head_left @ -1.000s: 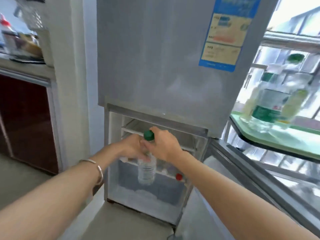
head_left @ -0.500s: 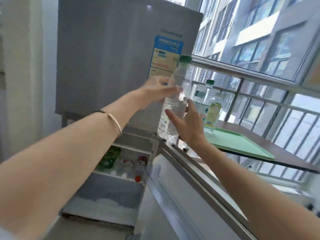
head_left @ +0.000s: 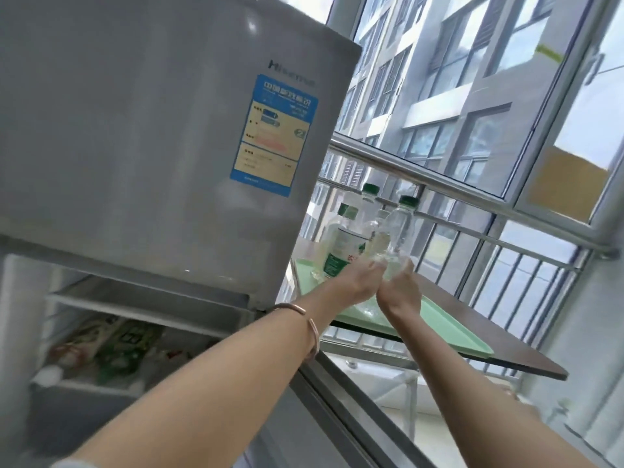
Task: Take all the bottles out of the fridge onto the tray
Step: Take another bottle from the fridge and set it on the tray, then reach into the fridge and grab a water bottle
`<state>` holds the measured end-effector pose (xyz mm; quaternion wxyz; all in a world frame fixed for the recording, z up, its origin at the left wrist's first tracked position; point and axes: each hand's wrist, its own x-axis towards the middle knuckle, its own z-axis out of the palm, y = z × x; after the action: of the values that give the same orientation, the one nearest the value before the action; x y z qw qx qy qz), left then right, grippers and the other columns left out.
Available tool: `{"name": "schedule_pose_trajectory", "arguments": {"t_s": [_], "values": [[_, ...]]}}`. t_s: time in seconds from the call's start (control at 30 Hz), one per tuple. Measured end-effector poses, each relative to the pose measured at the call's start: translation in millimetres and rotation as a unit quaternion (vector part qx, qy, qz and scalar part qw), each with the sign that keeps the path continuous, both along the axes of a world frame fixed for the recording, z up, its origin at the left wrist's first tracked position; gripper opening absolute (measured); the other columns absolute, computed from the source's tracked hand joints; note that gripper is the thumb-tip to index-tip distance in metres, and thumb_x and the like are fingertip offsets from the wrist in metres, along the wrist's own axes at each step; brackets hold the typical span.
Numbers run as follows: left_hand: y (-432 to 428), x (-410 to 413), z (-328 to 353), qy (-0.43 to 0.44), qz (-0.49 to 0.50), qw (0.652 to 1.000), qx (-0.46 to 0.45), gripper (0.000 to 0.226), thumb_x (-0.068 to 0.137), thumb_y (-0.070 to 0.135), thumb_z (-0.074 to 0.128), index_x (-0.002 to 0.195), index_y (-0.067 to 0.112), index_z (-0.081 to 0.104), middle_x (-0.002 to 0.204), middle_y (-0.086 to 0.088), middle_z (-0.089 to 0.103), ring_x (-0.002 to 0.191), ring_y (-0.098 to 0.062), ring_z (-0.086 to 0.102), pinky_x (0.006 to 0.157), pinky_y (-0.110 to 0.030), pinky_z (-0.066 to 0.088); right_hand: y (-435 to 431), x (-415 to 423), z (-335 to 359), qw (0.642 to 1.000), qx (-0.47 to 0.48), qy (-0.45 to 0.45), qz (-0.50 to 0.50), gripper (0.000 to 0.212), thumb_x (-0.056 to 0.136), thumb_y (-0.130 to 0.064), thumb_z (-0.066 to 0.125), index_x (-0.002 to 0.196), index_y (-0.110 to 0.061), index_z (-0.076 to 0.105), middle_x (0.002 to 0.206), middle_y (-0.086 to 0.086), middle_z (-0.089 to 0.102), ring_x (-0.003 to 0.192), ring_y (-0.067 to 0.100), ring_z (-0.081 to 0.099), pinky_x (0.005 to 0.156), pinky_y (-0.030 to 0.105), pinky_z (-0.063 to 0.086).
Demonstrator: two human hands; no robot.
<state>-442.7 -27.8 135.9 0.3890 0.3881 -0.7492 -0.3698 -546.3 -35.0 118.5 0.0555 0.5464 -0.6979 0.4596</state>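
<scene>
1. The clear bottle (head_left: 400, 228), green-capped, is leaning slightly over the far left end of the green tray (head_left: 442, 320). The hands are hiding its base, so whether it is touching the tray cannot be told.
2. The left hand (head_left: 363, 282) is curling its fingers round the bottle's lower part from the left, and the right hand (head_left: 400, 288) is wrapping it from the right. The two hands are touching each other.
3. Just left of it, a labelled bottle (head_left: 341, 251) with green and white print is standing on the tray, close beside the left hand. A third bottle (head_left: 369, 201), also green-capped, is rising just beyond them.
4. The tray is lying on a dark table (head_left: 513, 349), which is running along a metal railing (head_left: 472, 195) and the window.
5. The grey fridge (head_left: 135, 130) is standing left of the tray, and its corner is crowding the tray's left end. It is bearing a blue sticker (head_left: 273, 136).
6. The lower compartment (head_left: 111, 332) is standing open, showing blurred packets.
7. The open fridge door (head_left: 337, 400) is stretching under both forearms, between the person and the table.
8. A bracelet (head_left: 312, 327) is circling the left wrist.
</scene>
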Motion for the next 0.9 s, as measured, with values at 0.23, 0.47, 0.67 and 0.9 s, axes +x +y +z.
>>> {"name": "schedule_pose_trajectory", "arguments": {"t_s": [0.23, 0.47, 0.67, 0.9], "values": [[-26, -14, -2, -0.004, -0.045, 0.999, 0.029, 0.062, 0.102, 0.044, 0.023, 0.147, 0.003, 0.034, 0.153, -0.018, 0.036, 0.138, -0.033, 0.037, 0.114, -0.048, 0.031, -29, -5, -6, 0.999, 0.026, -0.037, -0.008, 0.065, 0.099, -0.029, 0.043, 0.152, -0.007, 0.013, 0.14, 0.024, 0.05, 0.118, 0.042, 0.056, 0.094, 0.05, 0.048], [-14, 18, 3, 0.135, 0.102, 0.978, -0.123, 0.038, 0.098, 0.025, 0.036, 0.093, -0.002, 0.063, 0.091, -0.023, 0.068, 0.086, -0.036, 0.068, 0.08, -0.051, 0.056, 2, 26, 1, 0.959, -0.275, -0.064, -0.007, 0.027, 0.082, -0.019, 0.049, 0.105, -0.004, 0.049, 0.079, 0.004, 0.05, 0.066, 0.018, 0.048, 0.062, 0.035, 0.044], [20, 134, 7, 0.142, 0.299, 0.887, -0.322, 0.028, 0.086, 0.019, 0.038, 0.076, 0.005, 0.061, 0.063, -0.011, 0.065, 0.06, -0.028, 0.062, 0.06, -0.046, 0.052, 31, 124, 18, 0.916, -0.351, -0.024, 0.194, 0.016, 0.078, -0.004, 0.047, 0.093, -0.002, 0.054, 0.055, -0.012, 0.039, 0.047, 0.008, 0.038, 0.045, 0.024, 0.033], [33, 258, -60, -0.008, 0.458, 0.827, -0.326, 0.027, 0.091, 0.022, 0.04, 0.077, 0.008, 0.059, 0.066, -0.011, 0.064, 0.061, -0.031, 0.057, 0.054, -0.037, 0.041, 39, 239, -47, 0.939, -0.142, 0.087, 0.3, 0.014, 0.088, -0.016, 0.051, 0.101, -0.012, 0.055, 0.075, -0.002, 0.063, 0.067, 0.024, 0.06, 0.06, 0.034, 0.045]]}}
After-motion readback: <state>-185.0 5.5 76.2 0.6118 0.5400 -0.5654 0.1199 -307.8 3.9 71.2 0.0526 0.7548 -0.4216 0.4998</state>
